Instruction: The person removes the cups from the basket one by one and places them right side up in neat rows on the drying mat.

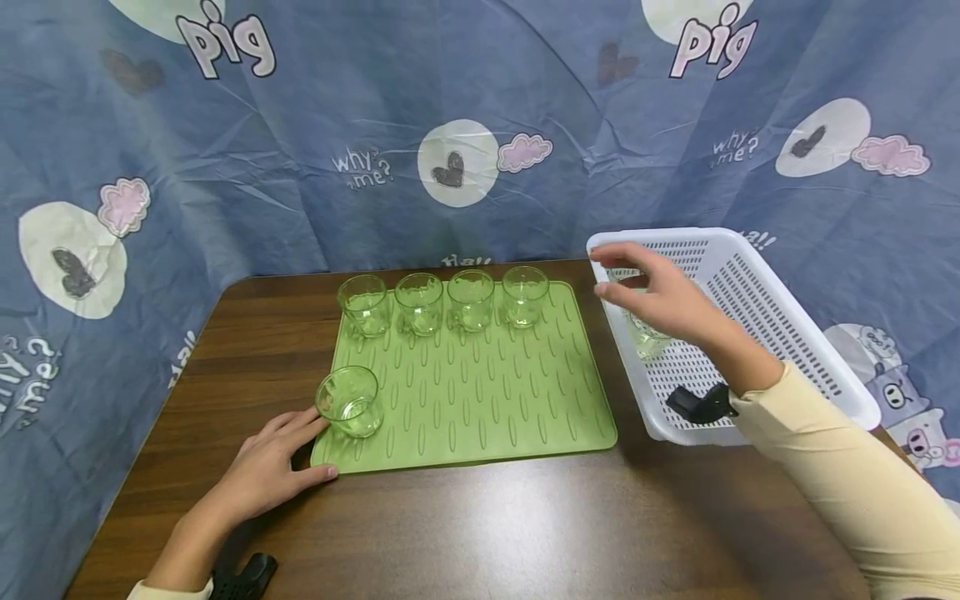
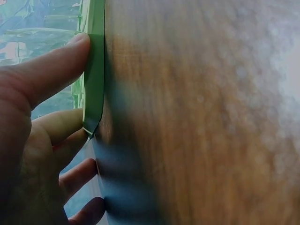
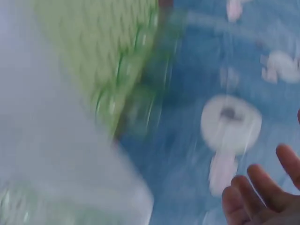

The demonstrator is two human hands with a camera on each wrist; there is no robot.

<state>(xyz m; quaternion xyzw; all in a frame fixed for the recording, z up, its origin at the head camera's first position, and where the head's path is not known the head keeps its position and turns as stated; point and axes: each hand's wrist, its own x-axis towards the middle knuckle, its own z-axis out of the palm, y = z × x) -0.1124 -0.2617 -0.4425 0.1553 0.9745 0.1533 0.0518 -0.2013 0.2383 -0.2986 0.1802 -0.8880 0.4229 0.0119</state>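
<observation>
My left hand point(image 1: 276, 467) rests at the front left corner of a green ribbed mat point(image 1: 480, 408), its thumb against the mat's edge. Its fingers lie beside a clear drinking glass point(image 1: 350, 402) that stands upright on that corner. Along the mat's back edge, several similar glasses point(image 1: 471, 302) stand in a row. My right hand point(image 1: 660, 292) hovers over the left side of a white plastic basket point(image 1: 802, 329), thumb and fingers apart with nothing between them. Below it, partly covered by the hand, a glass point(image 1: 648, 342) sits in the basket.
The basket stands right of the mat on a dark wooden table point(image 1: 480, 525). Blue patterned cloth point(image 1: 300, 167) hangs behind the table and along its sides. A black wrist camera point(image 1: 701, 406) sits on my right wrist, over the basket.
</observation>
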